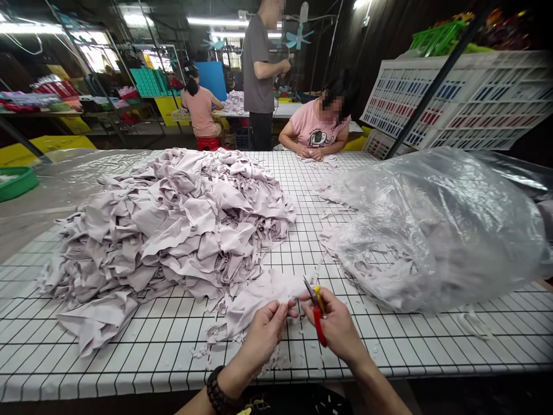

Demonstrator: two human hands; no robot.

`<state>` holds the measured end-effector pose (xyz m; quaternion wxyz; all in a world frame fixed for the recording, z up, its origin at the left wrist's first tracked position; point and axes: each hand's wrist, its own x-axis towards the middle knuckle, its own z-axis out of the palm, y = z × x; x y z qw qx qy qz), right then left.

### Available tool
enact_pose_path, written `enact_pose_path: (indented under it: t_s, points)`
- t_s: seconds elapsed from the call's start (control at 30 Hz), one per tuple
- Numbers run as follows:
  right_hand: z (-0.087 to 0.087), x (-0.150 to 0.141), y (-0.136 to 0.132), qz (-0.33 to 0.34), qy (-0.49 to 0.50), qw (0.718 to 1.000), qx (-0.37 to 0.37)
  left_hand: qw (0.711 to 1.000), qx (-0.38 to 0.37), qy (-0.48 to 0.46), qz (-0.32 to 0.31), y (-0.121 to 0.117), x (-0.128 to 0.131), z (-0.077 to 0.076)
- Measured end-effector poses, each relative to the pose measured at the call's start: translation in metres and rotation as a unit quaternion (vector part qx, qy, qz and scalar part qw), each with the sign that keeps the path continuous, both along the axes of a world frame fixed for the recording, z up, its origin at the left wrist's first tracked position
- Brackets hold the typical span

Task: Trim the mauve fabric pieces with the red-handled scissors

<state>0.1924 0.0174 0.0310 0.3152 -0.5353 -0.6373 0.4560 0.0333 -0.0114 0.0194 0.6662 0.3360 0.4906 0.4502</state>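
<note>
My left hand [268,328] pinches the near edge of a pale lilac fabric piece [263,291] that lies spread on the table. In my right hand [336,323] is a small pair of thread snips [318,323] with red and yellow handles, its dark blades pointing up and away. The fingertips of both hands are close together by the cloth edge. To the left rises a large heap of the same lilac fabric pieces [185,225]. Small scraps [276,360] of cloth are scattered on the tabletop under and around my hands.
A clear plastic bag [466,230] with lilac pieces lies on the right of the grid-patterned table [164,351]. A person in pink [319,127] works at the far edge; another person stands behind [259,75]. White crates [458,98] stand at back right, a green basket [17,183] at left.
</note>
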Motion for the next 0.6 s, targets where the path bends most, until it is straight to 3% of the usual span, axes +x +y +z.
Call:
enact_pose_path:
  t_s: [0.13,0.23,0.33,0.43,0.6]
  points:
    - [-0.009,-0.014,0.019,0.065,0.127,0.989,-0.046,0.999,-0.003,-0.024,-0.025,-0.004,-0.011,0.017]
    - [-0.015,-0.026,0.028,0.036,0.199,0.978,-0.053,0.999,0.014,-0.001,-0.031,-0.003,-0.017,0.022]
    - [-0.019,-0.028,0.035,-0.025,0.215,0.976,-0.025,0.986,0.108,0.123,0.031,-0.001,-0.024,0.022]
    - [-0.023,-0.028,0.037,-0.020,0.202,0.979,-0.028,0.958,0.176,0.205,0.092,0.000,-0.026,0.021]
    - [-0.025,-0.025,0.034,0.025,0.192,0.979,-0.070,0.988,0.148,0.040,0.036,0.006,-0.017,0.012]
